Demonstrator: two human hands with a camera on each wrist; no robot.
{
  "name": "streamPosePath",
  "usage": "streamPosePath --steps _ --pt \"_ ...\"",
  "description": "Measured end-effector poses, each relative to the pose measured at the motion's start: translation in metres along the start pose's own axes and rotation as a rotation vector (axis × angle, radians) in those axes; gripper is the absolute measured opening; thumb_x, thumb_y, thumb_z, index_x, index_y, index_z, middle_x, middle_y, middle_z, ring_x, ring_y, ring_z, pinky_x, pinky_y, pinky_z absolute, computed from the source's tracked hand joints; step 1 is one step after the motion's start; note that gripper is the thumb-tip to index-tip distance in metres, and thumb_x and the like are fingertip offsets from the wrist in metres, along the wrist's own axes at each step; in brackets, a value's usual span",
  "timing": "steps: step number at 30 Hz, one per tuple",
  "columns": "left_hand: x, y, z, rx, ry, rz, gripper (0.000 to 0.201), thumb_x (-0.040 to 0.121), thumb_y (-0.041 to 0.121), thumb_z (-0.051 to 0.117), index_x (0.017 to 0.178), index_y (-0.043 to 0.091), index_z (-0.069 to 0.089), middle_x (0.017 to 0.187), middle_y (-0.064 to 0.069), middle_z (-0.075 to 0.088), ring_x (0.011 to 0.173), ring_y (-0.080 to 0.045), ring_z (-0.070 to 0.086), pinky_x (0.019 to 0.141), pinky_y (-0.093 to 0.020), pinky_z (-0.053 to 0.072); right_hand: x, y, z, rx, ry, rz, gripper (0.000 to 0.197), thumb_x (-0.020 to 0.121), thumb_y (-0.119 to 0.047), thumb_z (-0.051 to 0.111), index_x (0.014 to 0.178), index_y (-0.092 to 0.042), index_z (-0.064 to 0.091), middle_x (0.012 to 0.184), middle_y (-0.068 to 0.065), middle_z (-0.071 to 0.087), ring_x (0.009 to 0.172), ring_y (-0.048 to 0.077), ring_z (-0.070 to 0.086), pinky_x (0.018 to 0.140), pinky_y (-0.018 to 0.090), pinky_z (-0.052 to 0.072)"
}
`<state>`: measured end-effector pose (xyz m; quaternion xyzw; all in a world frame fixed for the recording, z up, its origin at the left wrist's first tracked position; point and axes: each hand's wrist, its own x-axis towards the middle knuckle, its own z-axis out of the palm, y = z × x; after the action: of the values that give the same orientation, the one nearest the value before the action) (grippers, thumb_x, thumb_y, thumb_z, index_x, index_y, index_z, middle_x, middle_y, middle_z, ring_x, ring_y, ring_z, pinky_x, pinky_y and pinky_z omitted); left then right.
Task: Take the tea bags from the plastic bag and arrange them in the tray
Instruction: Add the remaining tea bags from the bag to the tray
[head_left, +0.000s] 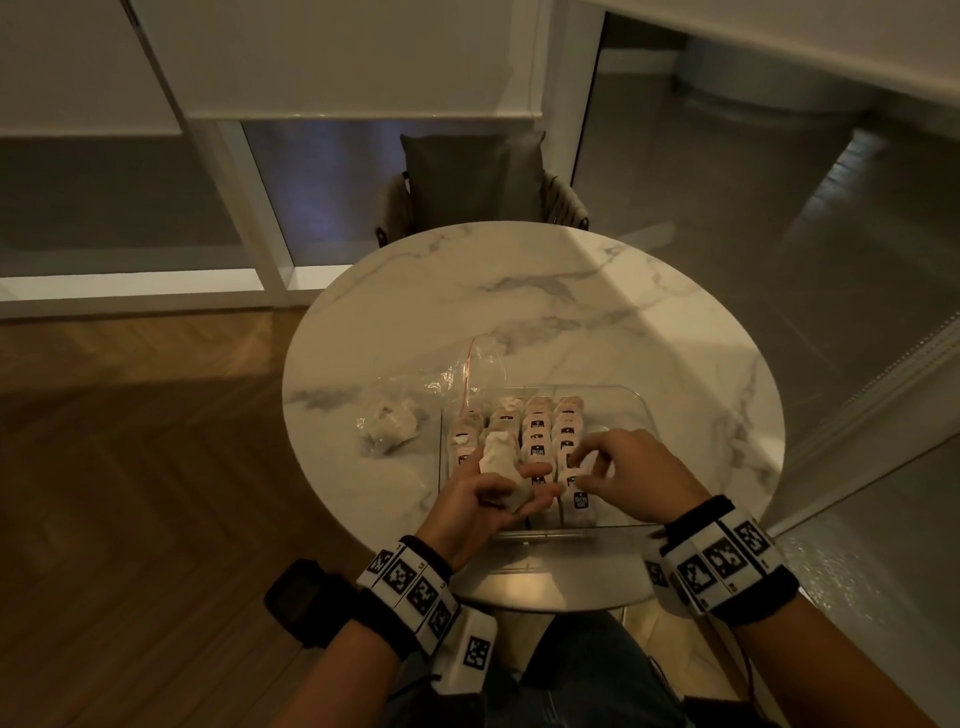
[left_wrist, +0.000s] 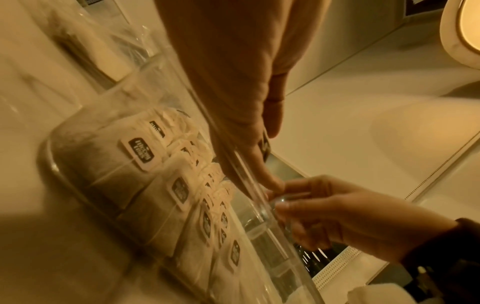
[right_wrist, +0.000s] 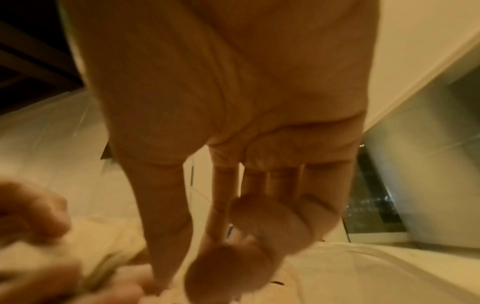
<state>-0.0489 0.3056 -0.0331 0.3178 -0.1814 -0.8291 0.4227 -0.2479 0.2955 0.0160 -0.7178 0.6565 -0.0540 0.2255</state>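
A clear plastic tray (head_left: 626, 402) stands on the near part of the round marble table (head_left: 519, 296), with several rows of tagged tea bags (head_left: 537, 431) in it. My left hand (head_left: 524, 486) grips a small stack of white tea bags (head_left: 497, 457) above the tray's near left part. Just to its right, my right hand (head_left: 584, 470) hovers over the rows with curled fingers and pinches a tea bag at thumb and forefinger. The crumpled plastic bag (head_left: 415, 395) lies left of the tray with a few tea bags (head_left: 388, 423) inside. The left wrist view shows the rows (left_wrist: 161, 197) through the tray wall (left_wrist: 283, 242).
A chair with a grey cushion (head_left: 467, 176) stands at the table's far side. Wooden floor (head_left: 130, 441) lies to the left and a glass partition (head_left: 857, 364) to the right. Bare marble stretches beyond the tray and bag. The tray's right part holds no bags.
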Motion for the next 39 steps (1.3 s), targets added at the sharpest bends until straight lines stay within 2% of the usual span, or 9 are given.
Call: streamPosePath --steps 4,8,11,15,17,22,26,31,39 --pt "-0.003 0.002 0.004 -0.035 0.004 0.014 0.063 0.080 0.002 0.055 0.142 0.010 0.043 0.133 -0.024 0.058 0.112 -0.038 0.063 0.081 -0.043 0.060 -0.009 -0.031 0.002 0.377 0.055 -0.187 0.017 0.077 -0.035 0.081 0.086 -0.022 0.073 0.070 -0.003 0.069 0.055 -0.002 0.058 0.055 0.011 0.042" --pt "-0.006 0.003 0.008 0.018 0.012 0.008 0.055 0.090 0.035 0.046 0.136 0.005 0.053 0.113 -0.013 0.071 0.096 -0.021 0.070 0.070 -0.031 0.058 -0.010 -0.047 0.023 0.370 0.043 -0.193 0.046 0.063 -0.043 0.088 0.098 -0.020 0.070 0.084 -0.005 0.068 0.069 0.001 0.060 0.063 0.015 0.050" --pt "-0.006 0.002 0.008 0.098 0.007 0.003 0.050 0.094 0.045 0.040 0.125 0.013 0.060 0.108 -0.009 0.073 0.095 -0.020 0.070 0.073 -0.033 0.059 -0.005 -0.049 0.034 0.392 0.121 -0.133 0.037 0.066 -0.038 0.087 0.094 -0.020 0.071 0.079 -0.005 0.068 0.069 0.004 0.062 0.066 0.021 0.055" --pt "-0.006 0.003 0.004 0.186 0.026 0.005 0.051 0.100 0.051 0.032 0.130 0.019 0.058 0.125 -0.010 0.068 0.114 -0.025 0.066 0.088 -0.042 0.057 -0.004 -0.045 0.036 0.500 0.189 -0.040 0.019 0.069 -0.023 0.083 0.084 -0.019 0.071 0.069 -0.003 0.069 0.058 0.000 0.062 0.059 0.014 0.051" --pt "-0.006 0.001 0.004 0.216 0.029 0.006 0.049 0.099 0.045 0.039 0.135 0.015 0.054 0.128 -0.011 0.066 0.118 -0.027 0.064 0.096 -0.046 0.053 -0.004 -0.042 0.034 0.550 0.205 0.006 0.016 0.071 -0.016 0.081 0.084 -0.016 0.072 0.072 -0.001 0.069 0.061 0.004 0.065 0.055 0.018 0.055" --pt "-0.003 -0.001 0.002 0.131 0.020 0.028 0.031 0.095 -0.001 0.049 0.124 0.006 0.059 0.108 -0.012 0.074 0.096 -0.027 0.072 0.081 -0.036 0.061 -0.004 -0.028 0.025 0.889 0.202 0.134 0.006 0.083 0.001 0.068 0.078 -0.001 0.070 0.077 0.012 0.072 0.064 0.016 0.071 0.055 0.033 0.060" --pt "-0.002 0.000 0.004 0.147 0.059 0.046 0.026 0.096 0.005 0.055 0.121 0.003 0.061 0.110 -0.015 0.073 0.100 -0.028 0.072 0.080 -0.033 0.061 -0.001 -0.020 0.023 1.016 0.175 0.195 0.005 0.083 0.001 0.067 0.086 0.002 0.070 0.082 0.019 0.074 0.068 0.027 0.072 0.061 0.037 0.060" --pt "0.000 -0.005 0.003 0.198 0.078 0.083 0.025 0.092 0.003 0.062 0.116 0.000 0.063 0.111 -0.017 0.072 0.103 -0.027 0.071 0.080 -0.029 0.060 -0.001 -0.019 0.029 1.031 0.224 0.176 0.007 0.080 0.002 0.072 0.085 0.001 0.067 0.083 0.022 0.069 0.070 0.023 0.071 0.058 0.032 0.060" --pt "0.000 -0.007 0.000 0.310 0.073 0.128 0.024 0.087 -0.002 0.065 0.111 0.002 0.066 0.102 -0.012 0.075 0.093 -0.021 0.073 0.073 -0.025 0.059 0.006 -0.006 0.009 0.669 0.172 -0.096 0.009 0.079 -0.015 0.080 0.086 -0.019 0.076 0.081 0.000 0.074 0.076 0.014 0.070 0.071 0.030 0.059"
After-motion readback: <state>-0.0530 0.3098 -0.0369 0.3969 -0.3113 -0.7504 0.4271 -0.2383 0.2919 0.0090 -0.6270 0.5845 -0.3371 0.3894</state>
